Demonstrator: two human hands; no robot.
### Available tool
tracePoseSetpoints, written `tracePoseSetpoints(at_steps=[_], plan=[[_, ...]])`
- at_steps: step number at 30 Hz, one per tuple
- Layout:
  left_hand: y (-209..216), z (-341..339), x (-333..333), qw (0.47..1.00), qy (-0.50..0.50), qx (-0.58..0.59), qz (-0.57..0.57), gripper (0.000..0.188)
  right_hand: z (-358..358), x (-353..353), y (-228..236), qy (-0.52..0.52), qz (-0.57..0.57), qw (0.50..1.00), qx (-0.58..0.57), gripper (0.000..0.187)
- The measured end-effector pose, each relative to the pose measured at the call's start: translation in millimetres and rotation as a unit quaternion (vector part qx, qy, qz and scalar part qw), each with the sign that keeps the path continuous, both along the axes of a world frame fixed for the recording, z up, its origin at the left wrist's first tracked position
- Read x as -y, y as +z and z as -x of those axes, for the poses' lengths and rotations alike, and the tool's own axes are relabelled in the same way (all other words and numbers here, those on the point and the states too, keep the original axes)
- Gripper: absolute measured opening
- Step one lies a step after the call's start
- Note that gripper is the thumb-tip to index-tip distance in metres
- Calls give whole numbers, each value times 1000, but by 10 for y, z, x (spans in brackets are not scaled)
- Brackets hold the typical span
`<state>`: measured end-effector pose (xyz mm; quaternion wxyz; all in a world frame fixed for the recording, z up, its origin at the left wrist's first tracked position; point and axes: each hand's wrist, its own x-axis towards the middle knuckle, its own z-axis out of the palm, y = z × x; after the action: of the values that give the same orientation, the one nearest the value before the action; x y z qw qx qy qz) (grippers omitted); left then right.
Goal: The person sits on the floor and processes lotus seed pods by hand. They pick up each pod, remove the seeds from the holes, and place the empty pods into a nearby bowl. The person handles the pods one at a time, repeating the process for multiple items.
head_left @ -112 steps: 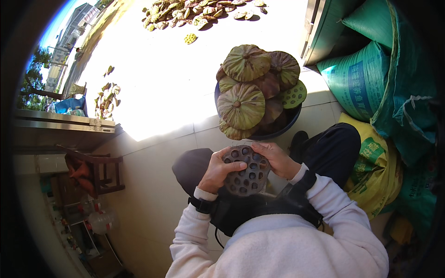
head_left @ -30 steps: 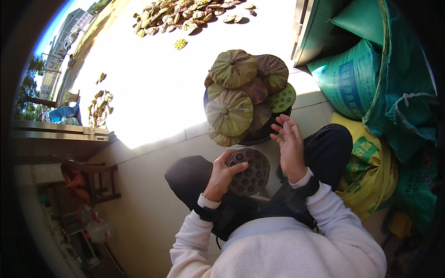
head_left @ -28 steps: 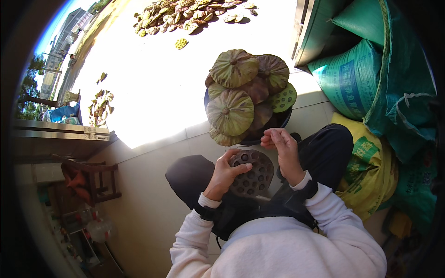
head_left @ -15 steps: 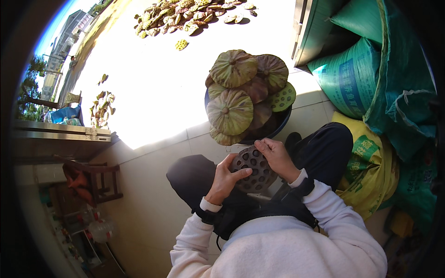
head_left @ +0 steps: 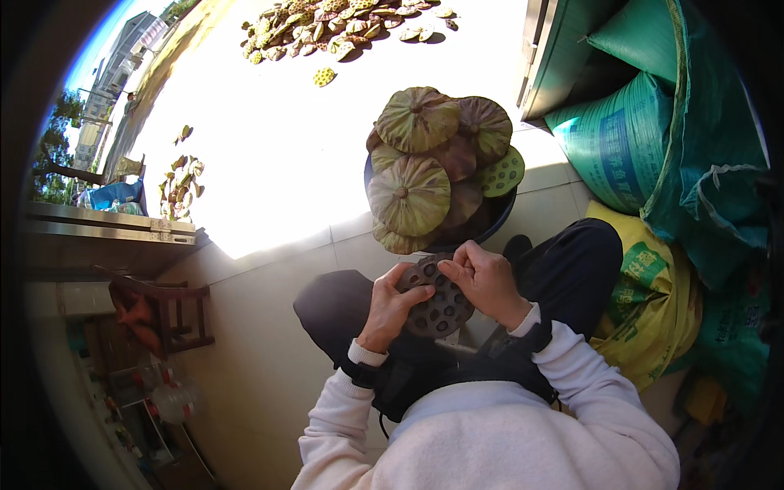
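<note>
Between my two hands, over my lap, is a dark brown lotus seed pod [head_left: 438,309], its holed face turned up toward me. My left hand [head_left: 390,309] grips its left edge, thumb lying across the face. On the far right edge my right hand [head_left: 483,282] is closed, thumb pressed on the pod's upper face; its other fingers are partly hidden. Just beyond my hands stands a dark blue bucket [head_left: 504,214] heaped with large lotus pods [head_left: 408,196], mostly stem side up. A green pod [head_left: 500,173] at its right shows its holed face.
More pods lie in a sunlit pile [head_left: 327,26] far off, with a smaller group [head_left: 181,188] at left. Green woven sacks [head_left: 612,139] and a yellow sack [head_left: 645,302] crowd my right side. A wooden chair [head_left: 184,314] and plastic bottles [head_left: 173,400] are at left.
The pod in my hands has shifted slightly up and left and turned a little. My right thumb has slid further left over its face.
</note>
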<state>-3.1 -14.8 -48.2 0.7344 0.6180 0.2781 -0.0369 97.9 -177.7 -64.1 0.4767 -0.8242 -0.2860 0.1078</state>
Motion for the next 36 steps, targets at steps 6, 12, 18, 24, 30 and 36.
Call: tracePoseSetpoints(at_steps=[6,12,18,24,30,36], plan=[[33,31,-11,994,-14,-4,105,32,11,-81,-106,62,-76,994,-53,36],[-10,-10,-68,998,40,-6,46,34,-158,33,-13,-27,-264,864,-427,36],[-57,-9,-15,999,28,-21,-17,30,74,-45,9,59,-44,991,-115,38],[-51,16,46,987,60,-22,145,29,148,-25,-201,78,-40,995,-42,38],[-2,13,5,999,38,-4,-5,29,-30,18,-155,54,-220,847,-482,35],[-83,-25,163,997,-22,28,-75,30,118,-74,-202,14,-74,984,-163,45]])
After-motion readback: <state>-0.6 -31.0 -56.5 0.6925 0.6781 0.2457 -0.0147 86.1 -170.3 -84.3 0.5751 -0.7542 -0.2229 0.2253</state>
